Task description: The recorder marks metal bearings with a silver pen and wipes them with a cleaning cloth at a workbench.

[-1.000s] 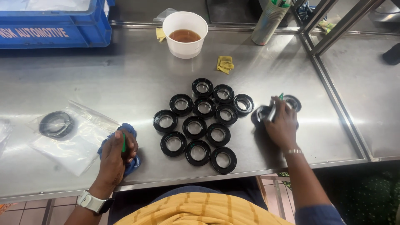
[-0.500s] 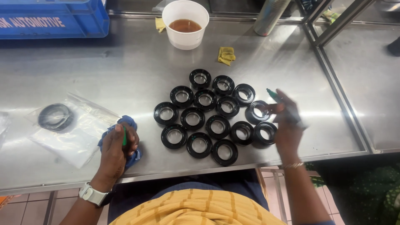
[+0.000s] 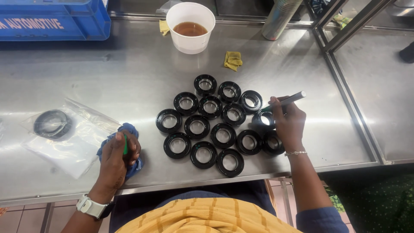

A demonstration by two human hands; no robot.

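Note:
Several black rubber rings (image 3: pixel 210 125) lie packed together in rows on the steel table (image 3: pixel 108 82). My right hand (image 3: pixel 288 123) holds a dark marker pen (image 3: pixel 288 99) and rests at the cluster's right side, touching the ring (image 3: pixel 263 118) there. My left hand (image 3: pixel 117 153) lies to the left of the rings, closed on a blue cloth (image 3: pixel 129 166) with a small green thing showing between the fingers.
A white cup (image 3: pixel 190 26) of brown liquid stands at the back, with yellow scraps (image 3: pixel 233 60) beside it. A blue crate (image 3: pixel 54 19) sits at the back left. A clear bag (image 3: pixel 71 138) with one black ring (image 3: pixel 51 123) lies at the left. A metal frame (image 3: pixel 345 30) divides off the right table.
My right hand has brought two rings from the right into the cluster and now rests against its edge with the pen raised. My left hand has stayed on the cloth.

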